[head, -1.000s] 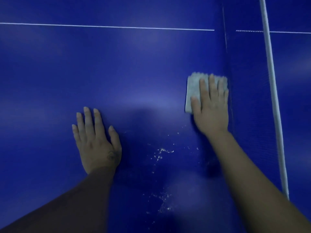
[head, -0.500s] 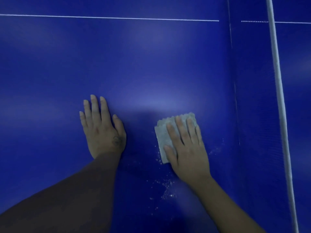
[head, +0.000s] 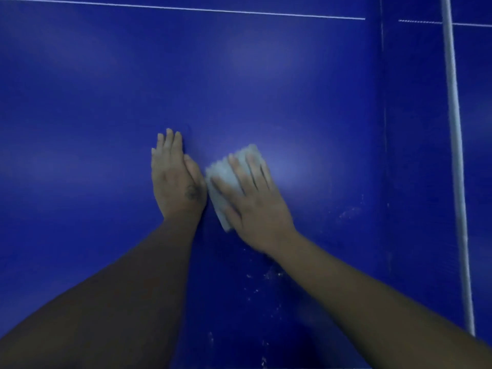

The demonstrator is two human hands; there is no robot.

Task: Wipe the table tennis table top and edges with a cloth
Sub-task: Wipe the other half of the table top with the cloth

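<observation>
The blue desk (head: 106, 89) fills the view, with a thin white line (head: 186, 8) across its far part and a white strip (head: 456, 155) running down the right side. The right grip (head: 255, 201) lies flat and wide open, fingers straight and slightly spread, pressing down on the cloth (head: 223, 177) without curling round it. The left grip (head: 174, 182) is also open, palm down on the desk with its fingers together, holding nothing.

The pale cloth sits under the right fingers and palm, its left edge just beside the left thumb; its outline is blurred, so I cannot tell whether they touch. White specks (head: 266, 275) dot the desk by the right wrist.

A second ago the cloth was far to the right, near the strip. Half a second ago it was halfway over, well apart from the left grip; now it has closed that gap.
</observation>
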